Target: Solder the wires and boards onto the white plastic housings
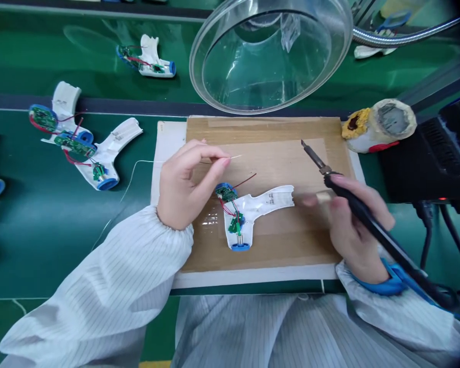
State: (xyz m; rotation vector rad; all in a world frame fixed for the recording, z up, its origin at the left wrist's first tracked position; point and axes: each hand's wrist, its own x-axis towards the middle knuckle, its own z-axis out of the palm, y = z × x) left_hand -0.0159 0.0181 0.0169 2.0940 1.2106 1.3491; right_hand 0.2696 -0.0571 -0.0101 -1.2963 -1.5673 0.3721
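Note:
Thin solder wire (235, 156) is pinched between thumb and forefinger of my left hand (187, 186), its short tip pointing right and its tail trailing left over the bench. My right hand (354, 232) grips a soldering iron (383, 240) by its black handle, the metal tip angled up and left in the air. Below and between my hands lies a white curved plastic housing (249, 207) with a blue-rimmed end. Green circuit boards (235, 223) and red wires sit on it; one dark red wire sticks out to the upper right. Neither the iron nor the solder touches the housing.
Cardboard (291, 250) covers a white board under the housing. Similar housings (117, 140) lie on the green bench at left, another (153, 56) on the back shelf. A round magnifier (270, 61) overhangs the rear. At right stand a tip-cleaning holder (379, 125) and a black box (414, 163) with cables.

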